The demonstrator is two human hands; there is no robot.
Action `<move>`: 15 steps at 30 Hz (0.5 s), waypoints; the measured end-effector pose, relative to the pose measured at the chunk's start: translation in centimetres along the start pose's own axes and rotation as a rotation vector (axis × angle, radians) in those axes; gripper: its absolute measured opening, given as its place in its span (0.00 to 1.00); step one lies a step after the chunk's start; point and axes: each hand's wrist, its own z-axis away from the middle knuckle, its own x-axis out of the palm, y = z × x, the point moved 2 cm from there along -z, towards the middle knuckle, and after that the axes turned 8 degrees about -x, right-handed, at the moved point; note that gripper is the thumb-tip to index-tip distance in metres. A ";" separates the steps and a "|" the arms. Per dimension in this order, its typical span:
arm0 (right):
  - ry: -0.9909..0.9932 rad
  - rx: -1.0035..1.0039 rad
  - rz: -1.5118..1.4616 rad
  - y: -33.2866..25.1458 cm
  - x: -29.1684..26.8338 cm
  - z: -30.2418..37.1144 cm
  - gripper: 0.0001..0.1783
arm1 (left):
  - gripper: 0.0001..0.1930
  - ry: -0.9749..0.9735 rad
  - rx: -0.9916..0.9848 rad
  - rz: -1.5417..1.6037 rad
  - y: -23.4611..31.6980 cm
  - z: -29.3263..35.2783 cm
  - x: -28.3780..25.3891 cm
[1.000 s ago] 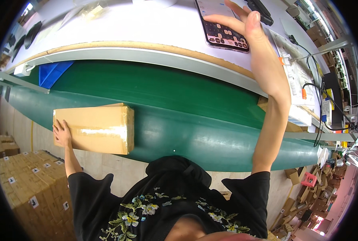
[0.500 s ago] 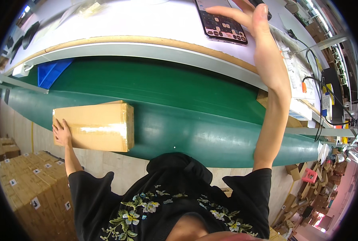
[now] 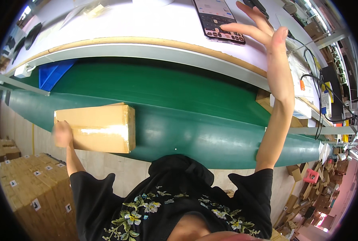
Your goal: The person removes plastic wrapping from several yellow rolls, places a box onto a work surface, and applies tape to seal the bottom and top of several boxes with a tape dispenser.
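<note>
A smartphone [image 3: 220, 20] lies on the white tabletop, its lit screen showing a dark keyboard. My right hand [image 3: 267, 40] hovers over its right side with fingers apart, and the tip of one finger meets the lower part of the screen. A taped brown cardboard box [image 3: 98, 124] rests on the green conveyor belt [image 3: 187, 132]. At the box's left end is my left hand [image 3: 62, 133], blurred by motion; its fingers look curled, but whether they grip anything does not show.
Stacked cartons [image 3: 30, 180] stand on the floor at the lower left. A blue plastic bin [image 3: 54, 74] sits under the table's left end. Black cables [image 3: 319, 88] hang along the right side. Boxes and a pink stool [image 3: 310, 176] are on the floor at the right.
My right hand has shifted right, its fingertip now lower on the phone screen. The left hand's fingers were spread flat on the box and now look drawn in. The box stays put.
</note>
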 end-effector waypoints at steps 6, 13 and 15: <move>-0.081 0.024 0.185 1.8 -0.2 -0.2 0.46 | 0.34 0.002 0.010 -0.007 0.1 -0.1 0.0; 0.127 -0.035 0.084 2.9 -0.5 0.1 0.44 | 0.34 -0.035 0.000 0.000 0.4 0.0 -0.1; 0.181 -0.021 0.070 2.7 -0.5 0.3 0.44 | 0.34 -0.038 -0.004 -0.005 0.4 0.2 -0.4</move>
